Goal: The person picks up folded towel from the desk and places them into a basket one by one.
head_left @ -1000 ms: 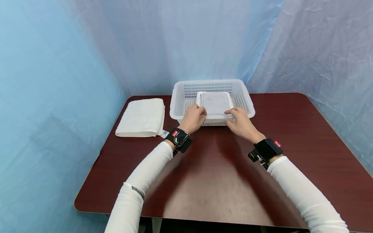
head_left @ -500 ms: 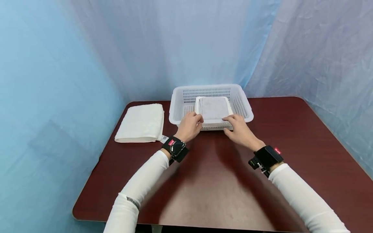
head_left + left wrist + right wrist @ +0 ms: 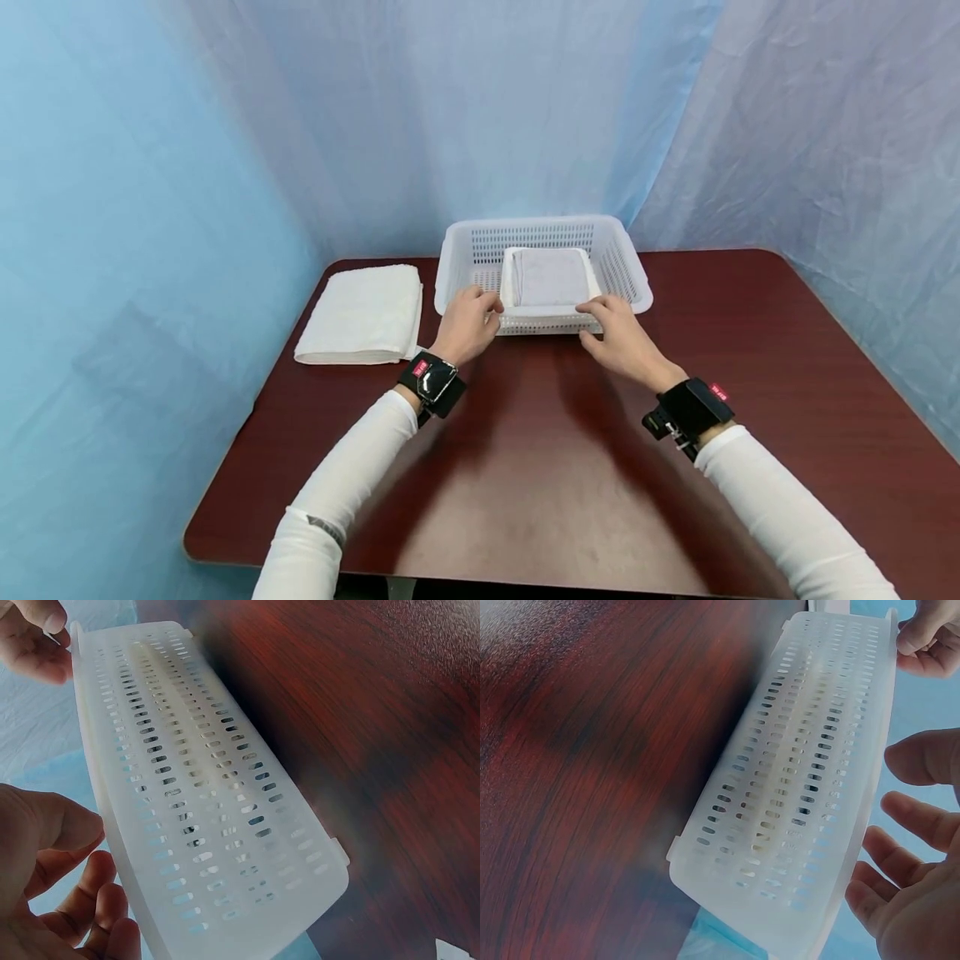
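Observation:
A white slotted plastic basket (image 3: 543, 312) stands near the table's far edge. Folded inside it, towards the right, lies a pale grey cloth (image 3: 553, 279) on top of a white cloth (image 3: 507, 280). My left hand (image 3: 468, 325) is at the basket's front rim near the left corner, fingers loosely bent. In the left wrist view its thumb (image 3: 79, 826) lies against or just beside the rim. At the right part of the same rim is my right hand (image 3: 621, 337), its thumb and fingers spread apart with a gap; the right wrist view shows its fingertips (image 3: 866, 896) by the rim.
A folded white towel (image 3: 363, 315) lies on the dark red wooden table (image 3: 540, 467), left of the basket. Pale blue sheets (image 3: 480, 108) hang behind and along both sides of the table.
My left hand has moved left along the basket's front rim, away from the folded cloths. My right hand has stayed almost in place. The whole head view has shifted slightly.

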The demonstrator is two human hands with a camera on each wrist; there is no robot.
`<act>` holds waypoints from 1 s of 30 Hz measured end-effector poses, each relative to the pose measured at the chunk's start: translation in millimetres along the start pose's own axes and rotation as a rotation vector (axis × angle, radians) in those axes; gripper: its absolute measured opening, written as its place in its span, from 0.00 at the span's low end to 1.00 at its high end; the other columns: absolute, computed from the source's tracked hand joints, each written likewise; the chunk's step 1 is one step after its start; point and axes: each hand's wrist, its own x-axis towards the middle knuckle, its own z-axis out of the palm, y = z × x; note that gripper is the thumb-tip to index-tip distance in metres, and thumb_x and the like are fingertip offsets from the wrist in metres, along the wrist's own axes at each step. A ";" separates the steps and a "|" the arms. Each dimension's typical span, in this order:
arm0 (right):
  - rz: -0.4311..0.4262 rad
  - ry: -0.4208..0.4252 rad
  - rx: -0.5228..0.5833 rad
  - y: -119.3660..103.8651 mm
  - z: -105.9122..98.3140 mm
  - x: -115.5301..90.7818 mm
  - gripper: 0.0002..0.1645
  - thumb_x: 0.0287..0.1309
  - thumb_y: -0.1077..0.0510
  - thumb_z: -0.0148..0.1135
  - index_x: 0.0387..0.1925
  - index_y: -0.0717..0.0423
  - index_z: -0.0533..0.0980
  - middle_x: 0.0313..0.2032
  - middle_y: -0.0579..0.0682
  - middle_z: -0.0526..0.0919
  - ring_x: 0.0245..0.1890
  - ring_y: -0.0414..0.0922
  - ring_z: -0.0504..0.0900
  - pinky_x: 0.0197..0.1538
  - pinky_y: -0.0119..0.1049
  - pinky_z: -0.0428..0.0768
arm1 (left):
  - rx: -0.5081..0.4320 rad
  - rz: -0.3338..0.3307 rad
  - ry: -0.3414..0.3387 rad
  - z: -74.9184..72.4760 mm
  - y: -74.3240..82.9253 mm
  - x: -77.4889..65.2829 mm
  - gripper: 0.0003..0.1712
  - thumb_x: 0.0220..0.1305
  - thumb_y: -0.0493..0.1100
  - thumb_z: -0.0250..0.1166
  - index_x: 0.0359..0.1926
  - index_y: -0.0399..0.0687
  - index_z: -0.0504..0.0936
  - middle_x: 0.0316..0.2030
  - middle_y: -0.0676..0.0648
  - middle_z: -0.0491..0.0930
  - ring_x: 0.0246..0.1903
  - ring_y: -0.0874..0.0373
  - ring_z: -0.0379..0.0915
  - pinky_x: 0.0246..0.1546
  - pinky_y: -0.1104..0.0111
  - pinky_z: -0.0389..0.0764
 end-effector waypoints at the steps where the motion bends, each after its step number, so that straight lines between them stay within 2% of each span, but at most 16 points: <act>1: -0.001 0.001 0.001 0.1 0.9 -0.6 0.24 0.67 0.65 0.56 0.62 0.68 0.70 0.59 0.66 0.68 0.63 0.63 0.61 0.64 0.57 0.61 | 0.001 -0.001 -0.001 0.4 -0.2 -1.2 0.08 0.63 0.33 0.62 0.40 0.44 0.85 0.37 0.44 0.77 0.41 0.47 0.73 0.44 0.59 0.73; 6: -0.018 0.016 -0.014 0.0 4.9 -3.1 0.23 0.65 0.66 0.57 0.61 0.69 0.71 0.58 0.66 0.68 0.62 0.63 0.62 0.63 0.57 0.62 | 0.004 -0.009 0.011 2.5 -0.4 -5.9 0.07 0.62 0.32 0.63 0.40 0.44 0.84 0.36 0.44 0.77 0.41 0.46 0.72 0.44 0.57 0.73; 15: -0.019 0.028 -0.037 0.9 1.8 -2.7 0.23 0.64 0.67 0.58 0.60 0.69 0.71 0.58 0.67 0.68 0.62 0.64 0.63 0.63 0.58 0.62 | -0.017 -0.023 0.023 1.5 -1.5 -4.7 0.08 0.62 0.33 0.61 0.41 0.44 0.84 0.37 0.44 0.76 0.44 0.46 0.72 0.46 0.56 0.72; 20: -0.014 0.019 -0.042 1.3 1.3 -2.3 0.23 0.65 0.66 0.57 0.61 0.69 0.71 0.59 0.67 0.68 0.63 0.64 0.62 0.64 0.58 0.61 | -0.018 -0.047 0.013 -2.2 -6.3 -7.2 0.09 0.63 0.33 0.60 0.42 0.45 0.83 0.38 0.44 0.76 0.44 0.44 0.72 0.44 0.56 0.73; 30: -0.011 0.017 -0.033 0.7 1.4 -2.4 0.24 0.65 0.67 0.57 0.61 0.69 0.71 0.59 0.67 0.68 0.63 0.64 0.62 0.64 0.58 0.61 | 0.000 -0.107 0.035 -9.5 -19.8 -12.5 0.07 0.64 0.35 0.60 0.39 0.46 0.83 0.39 0.43 0.76 0.42 0.44 0.70 0.42 0.55 0.73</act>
